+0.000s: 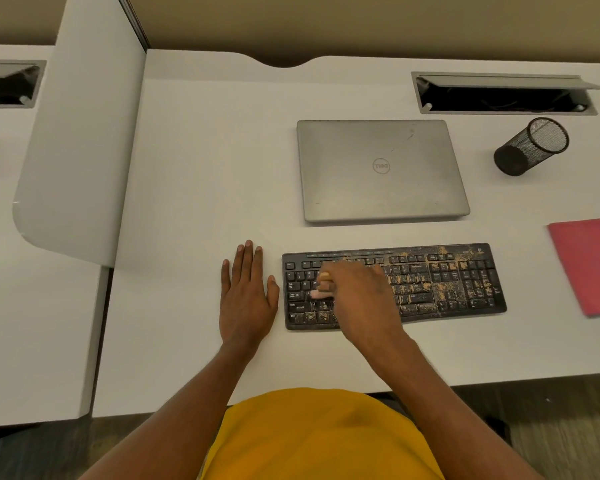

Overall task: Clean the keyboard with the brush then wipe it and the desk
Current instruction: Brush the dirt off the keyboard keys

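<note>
**White desk [194, 168], gritty keyboard [447, 282], brush [324, 282] at its left end**

Near the front edge of the pale desk top: black keyboard, tan grit thick over middle and right keys, thinner at left; over its left-centre keys, right hand [361, 299], fingers curled round the small brush, tan handle and pale pinkish tip blurred, tip down among the keys toward the left end; just left of the keyboard and not touching it, left hand [246, 299], flat on the desk, palm down, fingers straight and close together, thumb angled toward the keyboard; beyond the keyboard, closed grey laptop [381, 171]; right of that, black mesh cup [530, 147]; at the right edge, pink cloth [586, 265], well apart from both hands.
</note>
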Demonstrator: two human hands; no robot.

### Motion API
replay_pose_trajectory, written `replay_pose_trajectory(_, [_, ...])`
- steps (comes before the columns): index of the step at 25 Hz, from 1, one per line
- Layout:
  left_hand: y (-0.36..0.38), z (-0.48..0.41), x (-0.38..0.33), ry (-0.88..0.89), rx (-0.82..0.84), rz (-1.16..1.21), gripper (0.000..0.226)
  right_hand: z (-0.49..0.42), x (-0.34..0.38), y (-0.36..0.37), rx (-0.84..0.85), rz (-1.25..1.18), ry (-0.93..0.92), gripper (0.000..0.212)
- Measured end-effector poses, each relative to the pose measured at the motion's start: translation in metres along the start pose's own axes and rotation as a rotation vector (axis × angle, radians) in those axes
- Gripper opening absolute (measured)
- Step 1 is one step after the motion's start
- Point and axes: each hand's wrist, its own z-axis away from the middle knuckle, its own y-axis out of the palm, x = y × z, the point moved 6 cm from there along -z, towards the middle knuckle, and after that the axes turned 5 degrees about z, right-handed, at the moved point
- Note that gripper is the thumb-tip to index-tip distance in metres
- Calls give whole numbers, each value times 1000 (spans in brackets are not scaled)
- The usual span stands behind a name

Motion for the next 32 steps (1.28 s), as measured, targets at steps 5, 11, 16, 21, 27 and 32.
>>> replay_pose_trajectory(5, [1, 0, 1, -4, 12, -14, 66, 8, 6, -4, -21, -245, -8, 24])
replay_pose_trajectory(11, [2, 0, 1, -7, 17, -10, 67, 10, 26, 18, 82, -95, -94, 29])
replay_pose_trajectory(16, [1, 0, 1, -5, 11, -9, 67, 13, 4, 0, 56, 134, -27, 29])
replay_pose_trajectory(21, [1, 1, 1, -3, 7, -19, 67, 12, 27, 9, 78, -133, -89, 22])
replay_pose_trajectory(27, [1, 1, 1, -1, 10, -17, 67, 18, 11, 8, 93, 71, -47, 27])
replay_pose_trajectory(32, [0, 1, 0, 5, -2, -4, 66, 27, -3, -1, 4, 73, 28, 31])
